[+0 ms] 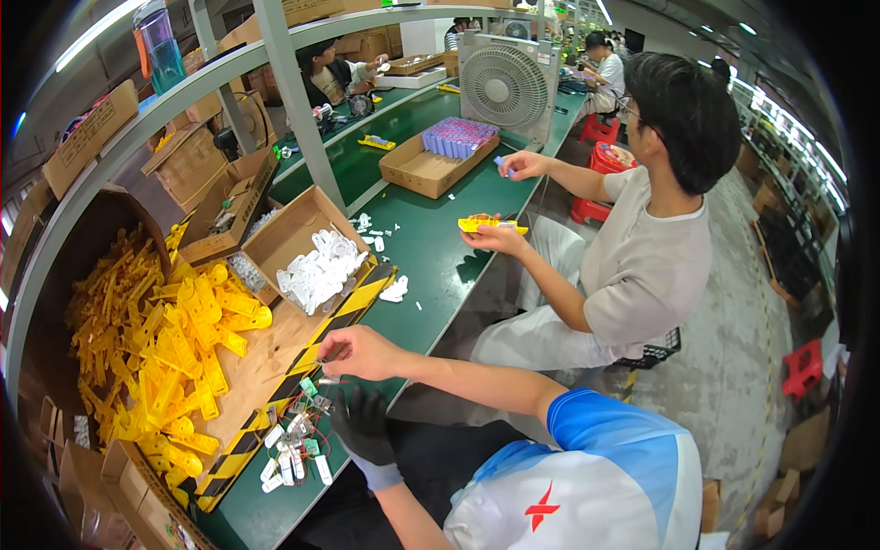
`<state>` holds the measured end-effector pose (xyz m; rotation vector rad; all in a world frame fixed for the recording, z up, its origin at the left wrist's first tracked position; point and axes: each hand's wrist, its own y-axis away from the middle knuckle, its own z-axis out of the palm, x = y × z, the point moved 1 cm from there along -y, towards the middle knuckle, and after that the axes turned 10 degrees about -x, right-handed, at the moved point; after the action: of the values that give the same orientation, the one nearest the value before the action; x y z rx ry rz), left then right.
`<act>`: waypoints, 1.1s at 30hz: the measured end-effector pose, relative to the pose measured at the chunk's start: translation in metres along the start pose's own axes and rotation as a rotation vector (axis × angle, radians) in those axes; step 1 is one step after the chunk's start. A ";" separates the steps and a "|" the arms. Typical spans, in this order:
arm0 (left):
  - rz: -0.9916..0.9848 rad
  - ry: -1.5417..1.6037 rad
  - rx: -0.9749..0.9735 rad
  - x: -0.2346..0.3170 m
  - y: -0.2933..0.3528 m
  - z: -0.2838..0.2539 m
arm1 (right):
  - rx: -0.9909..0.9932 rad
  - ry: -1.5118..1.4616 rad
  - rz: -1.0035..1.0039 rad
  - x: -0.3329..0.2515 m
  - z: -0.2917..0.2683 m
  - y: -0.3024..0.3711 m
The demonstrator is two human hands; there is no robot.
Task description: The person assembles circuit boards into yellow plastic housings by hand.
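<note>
My left hand [365,429], in a black glove, is at the table's near edge with its fingers bent. Whatever may be between those fingers is too dark to make out. Bare and just beyond it, my right hand [362,353] has thumb and fingertips drawn together; I cannot make out what they hold. Right below and beside both hands lies a loose pile of small green circuit boards [309,387] with thin wires. White battery-like parts [287,466] with wires lie in the same pile, nearer the table's edge.
Yellow plastic casings [174,357] spill across a wooden board edged with striped tape [234,458]. White plastic pieces [321,270] fill a cardboard box. A co-worker [642,238] at right holds a yellow casing [490,224]. Farther off are a box of purple cells [458,137] and a fan [504,87].
</note>
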<state>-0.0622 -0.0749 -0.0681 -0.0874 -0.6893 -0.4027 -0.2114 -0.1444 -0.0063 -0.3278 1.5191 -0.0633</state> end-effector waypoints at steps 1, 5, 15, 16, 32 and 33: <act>-0.005 0.001 -0.003 0.004 -0.009 -0.004 | 0.031 -0.088 0.052 -0.005 -0.005 -0.001; -0.077 0.342 -0.029 0.008 -0.026 -0.016 | 0.024 -0.091 0.079 -0.009 -0.007 -0.008; 0.059 0.189 -0.144 0.006 -0.036 -0.031 | -0.469 0.212 0.079 -0.038 0.000 0.051; -0.009 0.226 -0.201 0.017 -0.030 -0.003 | -0.492 0.195 0.093 -0.040 -0.004 0.063; 0.027 -0.698 0.038 -0.003 0.024 0.027 | -0.180 0.380 -0.063 -0.066 0.009 0.106; 0.096 -0.828 -0.010 -0.014 0.024 0.015 | -0.171 0.290 -0.008 -0.064 0.013 0.107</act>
<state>-0.0720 -0.0449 -0.0639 -0.3056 -1.4918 -0.2675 -0.2196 -0.0248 0.0295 -0.4773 1.8152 0.0140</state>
